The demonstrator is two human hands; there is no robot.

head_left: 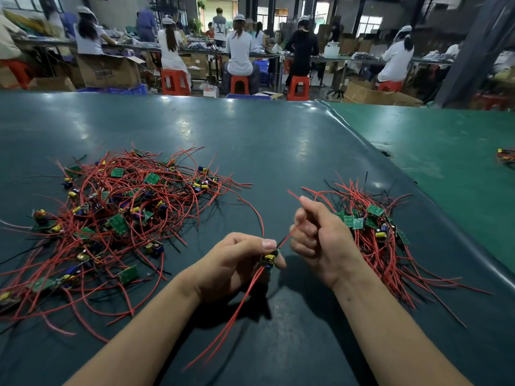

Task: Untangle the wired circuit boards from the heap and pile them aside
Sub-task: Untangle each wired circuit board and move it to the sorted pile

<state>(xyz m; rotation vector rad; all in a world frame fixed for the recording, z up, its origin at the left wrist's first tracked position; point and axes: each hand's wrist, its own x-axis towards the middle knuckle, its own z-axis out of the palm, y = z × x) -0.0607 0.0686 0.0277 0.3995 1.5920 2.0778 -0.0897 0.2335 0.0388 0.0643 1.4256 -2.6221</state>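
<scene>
A big tangled heap (117, 215) of small green circuit boards with red and black wires covers the left of the dark green table (278, 151). A smaller pile (370, 229) of the same boards lies on the right. Between them, my left hand (237, 263) pinches one circuit board (268, 259) with yellow parts, its red wires trailing down toward me. My right hand (315, 235) is curled round a red wire (289, 235) that runs up from that board, its free end sticking out above my fist.
A lighter green table (446, 151) adjoins on the right, with another small wired board (505, 157) at its right edge. Beyond the table's far edge, several people sit on red stools at workbenches among cardboard boxes.
</scene>
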